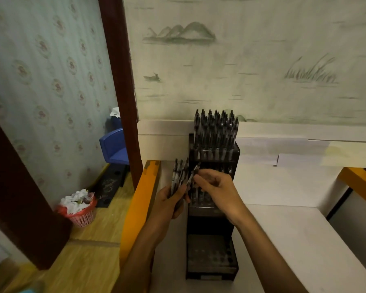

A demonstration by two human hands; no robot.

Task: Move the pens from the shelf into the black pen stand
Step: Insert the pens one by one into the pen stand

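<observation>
Pens are what I track, and from near to far the black pen stand (211, 218) tells me the job is partly done. Its nearest tier (210, 253) shows rows of holes with nothing in them, as far as I can make out. On the middle tier (201, 203) a few pens stand, partly hidden behind my hands. My left hand (171, 199) is clenched around a fanned bundle of pens (179, 175), held just left of the stand. My right hand (217, 188) pinches a single pen (193, 173) between thumb and fingers, tilted over the middle tier, so I judge this one is about to go into a hole. The farthest, highest tier (215, 132) is packed with upright pens against the wall. I judge the far tier finished, the middle barely begun, the near one untouched. The stand rests on a white surface (294, 229). No brand, label or writing is legible on stand or pens; the dim light blurs them.
</observation>
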